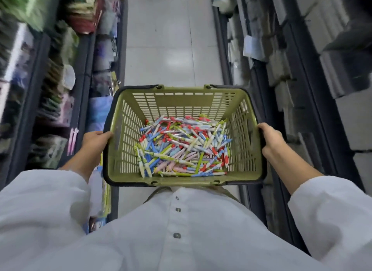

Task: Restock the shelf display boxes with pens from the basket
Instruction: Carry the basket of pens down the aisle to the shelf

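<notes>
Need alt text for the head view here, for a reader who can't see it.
A person's left hand and right hand grip the sides of a green basket holding a loose pile of colourful pens, carried down a tiled aisle between blurred shelves.

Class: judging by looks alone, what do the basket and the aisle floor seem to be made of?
Basket: probably moulded plastic, matt olive green; its walls are a uniform slotted grid with a dark rim. Floor: seemingly glazed tile, pale grey; it has faint joint lines and mirrors a ceiling light.
</notes>
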Motion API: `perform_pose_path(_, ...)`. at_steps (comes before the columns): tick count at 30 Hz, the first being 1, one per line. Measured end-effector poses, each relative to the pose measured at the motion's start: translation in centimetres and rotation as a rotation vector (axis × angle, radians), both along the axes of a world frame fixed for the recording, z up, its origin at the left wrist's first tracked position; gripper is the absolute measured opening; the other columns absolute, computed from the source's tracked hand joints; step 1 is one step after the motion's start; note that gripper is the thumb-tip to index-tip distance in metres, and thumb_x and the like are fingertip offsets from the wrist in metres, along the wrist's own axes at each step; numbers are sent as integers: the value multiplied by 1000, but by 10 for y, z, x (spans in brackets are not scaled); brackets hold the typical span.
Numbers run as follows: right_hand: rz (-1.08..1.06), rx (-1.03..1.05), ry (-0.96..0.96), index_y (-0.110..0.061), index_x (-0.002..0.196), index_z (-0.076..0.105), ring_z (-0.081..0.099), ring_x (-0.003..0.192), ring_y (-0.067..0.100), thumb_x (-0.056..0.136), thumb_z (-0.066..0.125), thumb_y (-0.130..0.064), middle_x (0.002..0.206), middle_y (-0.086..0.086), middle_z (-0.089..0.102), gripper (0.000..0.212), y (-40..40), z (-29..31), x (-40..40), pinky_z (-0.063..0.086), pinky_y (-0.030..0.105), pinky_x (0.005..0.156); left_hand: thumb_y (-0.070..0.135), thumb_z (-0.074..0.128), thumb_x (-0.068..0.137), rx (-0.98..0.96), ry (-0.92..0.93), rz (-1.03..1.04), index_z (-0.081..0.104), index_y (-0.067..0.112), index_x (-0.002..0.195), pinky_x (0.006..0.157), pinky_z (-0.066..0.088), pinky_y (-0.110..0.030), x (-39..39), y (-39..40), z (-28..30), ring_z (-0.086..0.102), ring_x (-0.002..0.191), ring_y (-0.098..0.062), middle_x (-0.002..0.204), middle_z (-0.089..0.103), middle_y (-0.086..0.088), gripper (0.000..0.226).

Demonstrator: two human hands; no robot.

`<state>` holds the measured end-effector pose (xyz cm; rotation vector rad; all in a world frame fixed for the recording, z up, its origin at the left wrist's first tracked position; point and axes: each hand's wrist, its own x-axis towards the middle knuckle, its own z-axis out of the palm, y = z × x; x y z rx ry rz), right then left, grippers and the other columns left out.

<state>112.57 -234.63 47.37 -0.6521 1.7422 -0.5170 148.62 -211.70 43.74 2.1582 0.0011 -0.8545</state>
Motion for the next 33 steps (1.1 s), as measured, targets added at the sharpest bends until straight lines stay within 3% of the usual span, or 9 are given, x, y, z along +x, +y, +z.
perform_pose_path(3, 21, 53, -2, -12, 77, 61, 59, 61, 20, 87, 57, -22, 73, 7, 62, 14, -83, -5, 51, 45, 27, 49, 10, 59, 84, 60, -17, -4, 57, 8, 63, 65, 44, -29, 52, -83, 3, 54, 72, -23, 67, 57, -15, 21)
perform_pose_path(5, 24, 81, -2, -12, 80, 62, 58, 59, 19, 88, 55, -24, 73, 6, 61, 16, -136, 1, 86, 43, 25, 47, 9, 57, 85, 52, -11, -5, 55, 10, 60, 60, 44, -25, 85, -136, 10, 55, 62, -23, 53, 57, -8, 25)
perform_pose_path(8, -5, 84, -40, -12, 86, 60, 55, 59, 19, 89, 50, -28, 71, 4, 60, 19, -216, 13, 142, 44, 27, 52, 5, 55, 85, 23, -3, 16, 50, 13, 58, 33, 35, -12, 127, -206, 21, 48, 32, -1, 30, 48, 13, 29)
perform_pose_path(15, 3, 1, -126, -16, 65, 55, 55, 44, 13, 91, 41, -26, 42, -5, 57, 31, -396, 24, 289, 43, 25, 50, 6, 56, 83, -66, 4, 113, 54, 13, 59, 29, 33, -11, 261, -372, 8, 47, 28, -1, 35, 53, 7, 25)
perform_pose_path(19, -21, -2, -76, -14, 66, 53, 53, 55, 18, 90, 45, -26, 61, 2, 59, 28, -485, 27, 369, 45, 26, 52, 7, 58, 84, -57, -11, 80, 59, 11, 68, 44, 45, -15, 348, -469, 4, 54, 39, -5, 43, 56, 6, 17)
perform_pose_path(22, -15, 0, -93, -16, 64, 53, 54, 43, 14, 90, 44, -27, 47, -3, 57, 30, -554, 37, 427, 43, 17, 42, 10, 58, 86, -43, -16, 86, 61, 7, 80, 60, 48, -29, 410, -540, 8, 57, 53, -15, 52, 61, 5, 8)
perform_pose_path(24, -8, 10, -96, -17, 64, 53, 53, 49, 16, 88, 44, -29, 56, -1, 57, 28, -596, 41, 458, 45, 20, 50, 13, 58, 85, -28, -50, 83, 63, 3, 93, 59, 47, -25, 445, -583, 12, 58, 58, -15, 68, 61, -2, 14)
perform_pose_path(27, -24, -29, -111, -17, 61, 54, 53, 52, 16, 89, 45, -29, 57, -2, 59, 32, -664, 37, 505, 43, 23, 53, 14, 60, 82, -42, -69, 81, 61, 10, 71, 41, 43, -17, 496, -653, 13, 54, 45, -11, 58, 56, 0, 12)
perform_pose_path(33, 32, 23, -160, -15, 69, 56, 55, 57, 19, 91, 41, -30, 51, 1, 63, 31, -818, 16, 611, 46, 26, 55, 15, 60, 77, 5, -78, 131, 53, 14, 59, 67, 47, -38, 589, -787, 0, 54, 67, -23, 66, 57, -13, 19)
